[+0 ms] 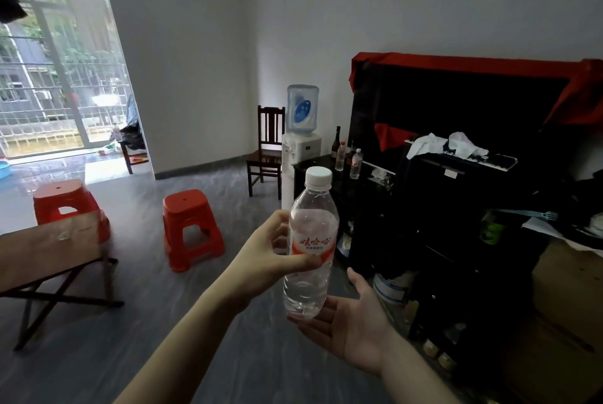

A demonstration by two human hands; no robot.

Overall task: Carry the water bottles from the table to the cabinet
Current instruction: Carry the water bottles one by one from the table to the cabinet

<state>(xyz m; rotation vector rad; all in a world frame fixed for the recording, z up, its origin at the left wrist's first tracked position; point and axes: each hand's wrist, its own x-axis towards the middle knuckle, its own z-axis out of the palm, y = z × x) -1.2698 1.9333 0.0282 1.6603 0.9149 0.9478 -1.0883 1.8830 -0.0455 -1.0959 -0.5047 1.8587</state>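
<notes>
A clear water bottle [310,250] with a white cap and a red-and-white label stands upright in the air at the centre of the view. My left hand [264,253] grips it around the label. My right hand [352,322] lies open, palm up, under the bottle's base, touching or nearly touching it. The black cabinet [391,214] stands to the right. Two more bottles [356,164] stand on its top near the far end, beside a dark glass bottle [336,142]. The brown folding table [49,243] is at the left, with no bottle visible on it.
Two red plastic stools [192,227] stand on the grey floor between table and cabinet. A water dispenser [301,142] and a wooden chair [266,155] stand at the far wall. Cloths, a keyboard and cardboard boxes [567,289] clutter the right side.
</notes>
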